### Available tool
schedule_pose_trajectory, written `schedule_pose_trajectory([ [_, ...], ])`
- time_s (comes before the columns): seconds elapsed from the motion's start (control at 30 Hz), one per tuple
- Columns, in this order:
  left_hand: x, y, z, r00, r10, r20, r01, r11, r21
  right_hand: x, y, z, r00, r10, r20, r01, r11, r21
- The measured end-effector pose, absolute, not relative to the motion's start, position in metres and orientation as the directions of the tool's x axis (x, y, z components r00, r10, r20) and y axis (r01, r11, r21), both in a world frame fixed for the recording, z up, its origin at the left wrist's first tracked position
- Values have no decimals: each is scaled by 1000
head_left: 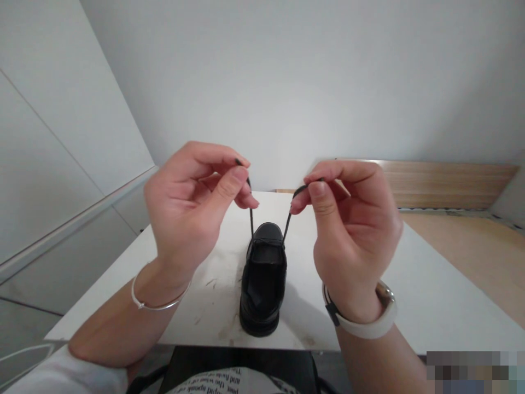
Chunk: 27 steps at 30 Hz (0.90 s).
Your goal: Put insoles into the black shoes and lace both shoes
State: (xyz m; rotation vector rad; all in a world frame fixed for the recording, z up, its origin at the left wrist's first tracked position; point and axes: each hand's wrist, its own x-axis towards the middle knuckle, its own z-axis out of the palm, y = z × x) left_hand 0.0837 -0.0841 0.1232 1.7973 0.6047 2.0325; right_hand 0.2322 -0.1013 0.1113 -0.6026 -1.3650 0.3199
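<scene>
A small black leather shoe (263, 282) stands on a white table (430, 295), heel toward me. Two black lace ends rise from it. My left hand (192, 210) is raised above and left of the shoe, its thumb and fingers pinched on the left lace end (251, 216). My right hand (350, 230) is raised to the right, pinching the right lace end (288, 221). Both laces are pulled up taut. A thin silver bangle circles my left wrist and a white watch band my right.
The table top shows scuff marks (213, 290) near the shoe. White cabinet panels (61, 164) stand to the left, a plain wall behind. A wooden floor (471, 251) and a wooden board lie to the right. A dark chair edge is at the bottom.
</scene>
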Motion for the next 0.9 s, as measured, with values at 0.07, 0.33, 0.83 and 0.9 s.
schedule_pose_trajectory([
  [0.07, 89, -86, 122, -61, 576, 815, 9, -817, 577, 227, -101, 116, 156, 525, 837, 141, 826, -545],
  [0.33, 95, -81, 110, 203, 712, 672, -213, -638, 740, 226, -90, 107, 83, 546, 834, 142, 822, -552],
  [0.83, 57, -59, 104, 235, 796, 557, -19, -569, 822, 248, -85, 89, 144, 741, 655, -227, 669, -707],
  [0.9, 44, -50, 96, 207, 825, 526, -42, -530, 847, 255, -87, 80, 117, 797, 592, -370, 588, -719],
])
